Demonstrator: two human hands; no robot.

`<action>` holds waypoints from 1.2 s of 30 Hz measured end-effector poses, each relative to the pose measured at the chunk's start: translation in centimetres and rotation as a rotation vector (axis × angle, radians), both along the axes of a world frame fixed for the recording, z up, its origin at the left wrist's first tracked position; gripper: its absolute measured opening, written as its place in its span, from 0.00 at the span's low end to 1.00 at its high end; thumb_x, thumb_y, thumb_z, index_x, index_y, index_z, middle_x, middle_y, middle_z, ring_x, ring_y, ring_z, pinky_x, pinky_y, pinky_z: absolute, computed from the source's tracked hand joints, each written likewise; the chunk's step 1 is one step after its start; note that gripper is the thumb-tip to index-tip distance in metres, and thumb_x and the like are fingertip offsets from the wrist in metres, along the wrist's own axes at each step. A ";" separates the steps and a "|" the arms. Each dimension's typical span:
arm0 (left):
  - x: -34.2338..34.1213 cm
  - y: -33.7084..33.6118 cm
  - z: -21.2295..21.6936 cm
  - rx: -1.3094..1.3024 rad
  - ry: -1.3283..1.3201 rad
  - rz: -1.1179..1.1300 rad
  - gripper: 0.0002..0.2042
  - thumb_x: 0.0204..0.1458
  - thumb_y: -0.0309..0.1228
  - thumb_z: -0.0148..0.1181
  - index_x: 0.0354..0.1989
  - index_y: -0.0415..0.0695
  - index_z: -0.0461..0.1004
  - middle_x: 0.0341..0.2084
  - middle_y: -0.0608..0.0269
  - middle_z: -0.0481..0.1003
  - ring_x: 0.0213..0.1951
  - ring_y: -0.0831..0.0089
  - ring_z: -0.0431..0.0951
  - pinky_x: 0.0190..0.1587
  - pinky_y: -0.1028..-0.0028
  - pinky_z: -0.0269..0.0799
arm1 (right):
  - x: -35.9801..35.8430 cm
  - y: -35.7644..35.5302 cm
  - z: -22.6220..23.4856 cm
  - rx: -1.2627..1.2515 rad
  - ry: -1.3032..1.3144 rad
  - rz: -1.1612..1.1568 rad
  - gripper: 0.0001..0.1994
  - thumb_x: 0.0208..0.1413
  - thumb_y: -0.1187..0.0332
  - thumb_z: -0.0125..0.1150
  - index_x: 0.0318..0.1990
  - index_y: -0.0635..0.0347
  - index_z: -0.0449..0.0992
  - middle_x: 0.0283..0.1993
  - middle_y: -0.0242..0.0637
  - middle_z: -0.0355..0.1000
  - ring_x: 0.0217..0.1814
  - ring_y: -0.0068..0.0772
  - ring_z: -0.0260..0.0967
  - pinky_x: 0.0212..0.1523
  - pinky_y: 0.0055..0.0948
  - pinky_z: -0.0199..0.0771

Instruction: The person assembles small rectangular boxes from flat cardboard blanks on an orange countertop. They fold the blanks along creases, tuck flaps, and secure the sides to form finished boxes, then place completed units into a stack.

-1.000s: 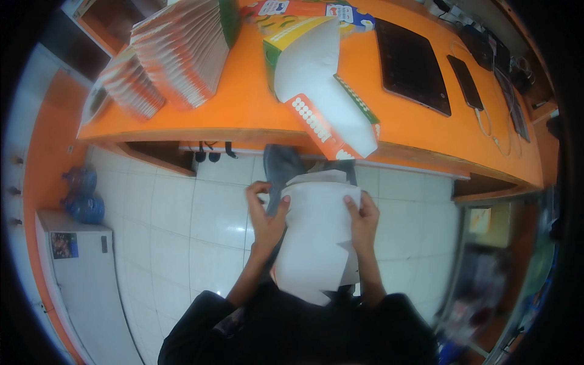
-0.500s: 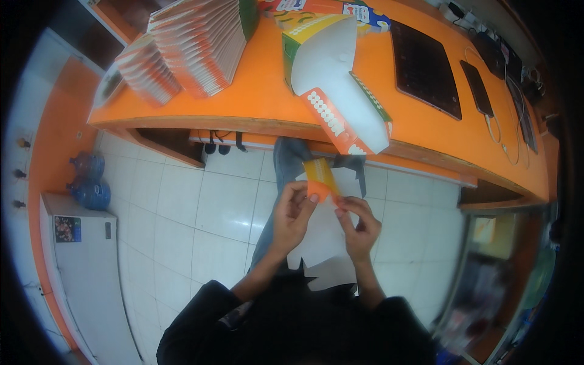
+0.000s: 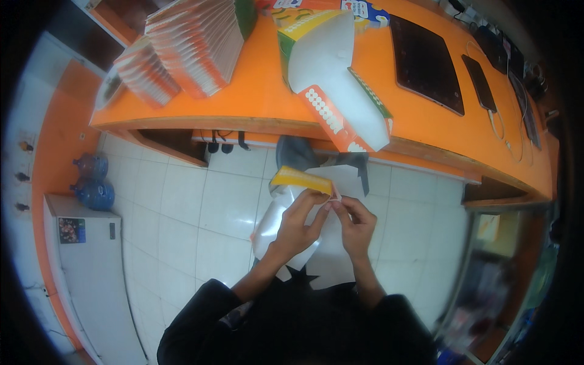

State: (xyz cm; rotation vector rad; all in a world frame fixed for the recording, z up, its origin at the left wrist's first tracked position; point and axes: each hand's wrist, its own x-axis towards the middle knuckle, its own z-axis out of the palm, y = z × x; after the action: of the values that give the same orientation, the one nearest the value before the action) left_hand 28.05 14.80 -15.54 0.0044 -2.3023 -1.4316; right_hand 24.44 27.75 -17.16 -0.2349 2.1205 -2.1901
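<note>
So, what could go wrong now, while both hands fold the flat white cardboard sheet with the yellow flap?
1. The left hand and right hand pinch the flat white cardboard sheet with the yellow flap in mid-air, with nothing under it; a crease may come out crooked, or the sheet may slip to the white tiled floor.
2. The half-opened white carton with the orange strip overhangs the edge of the orange counter; a bump might tip it off.

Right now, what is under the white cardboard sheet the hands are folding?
Under the white cardboard sheet show white floor tiles and part of a dark shoe. Both the left hand and right hand pinch its top. The sheet hides the legs and the floor directly below.
</note>
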 end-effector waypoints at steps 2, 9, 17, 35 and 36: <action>-0.1 -0.8 -0.3 0.089 -0.080 -0.058 0.07 0.53 0.22 0.59 0.40 0.36 0.72 0.39 0.52 0.75 0.41 0.61 0.78 0.47 0.71 0.72 | 0.0 -0.1 0.1 0.078 0.028 0.001 0.05 0.51 0.77 0.65 0.36 0.67 0.80 0.38 0.41 0.78 0.39 0.27 0.75 0.43 0.22 0.72; -0.2 -0.9 -2.5 0.731 -0.108 -0.099 0.09 0.55 0.23 0.58 0.44 0.35 0.71 0.41 0.57 0.76 0.46 0.72 0.76 0.54 0.72 0.69 | -0.7 -0.4 0.6 0.125 0.198 -0.001 0.05 0.50 0.76 0.65 0.36 0.66 0.80 0.38 0.43 0.77 0.38 0.29 0.74 0.43 0.24 0.71; 0.3 -1.6 -2.9 0.755 -0.091 -0.072 0.10 0.54 0.21 0.59 0.44 0.34 0.72 0.41 0.58 0.75 0.46 0.71 0.76 0.53 0.73 0.70 | 0.0 -0.7 0.7 0.142 0.103 0.102 0.06 0.52 0.77 0.63 0.38 0.67 0.80 0.35 0.42 0.76 0.38 0.28 0.73 0.42 0.23 0.70; 0.6 -0.7 -2.8 0.548 -0.121 -0.230 0.17 0.55 0.21 0.56 0.53 0.40 0.67 0.46 0.58 0.72 0.48 0.69 0.73 0.49 0.70 0.72 | -2.2 -0.5 -1.6 -0.030 0.039 0.166 0.24 0.49 0.75 0.68 0.54 0.58 0.67 0.46 0.35 0.68 0.47 0.25 0.69 0.45 0.23 0.73; 0.4 -0.8 -2.7 0.424 -0.171 -0.176 0.18 0.54 0.21 0.56 0.54 0.40 0.67 0.45 0.59 0.72 0.47 0.69 0.74 0.48 0.71 0.72 | -2.2 -0.5 -1.7 -0.018 0.021 0.205 0.27 0.48 0.73 0.69 0.57 0.57 0.65 0.48 0.36 0.67 0.48 0.26 0.69 0.46 0.25 0.73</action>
State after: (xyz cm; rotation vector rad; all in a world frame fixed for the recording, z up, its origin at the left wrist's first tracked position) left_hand 28.46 14.02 -18.25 0.0534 -2.1233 -2.0586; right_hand 22.27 27.20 -18.87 -0.4576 1.9884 -2.0986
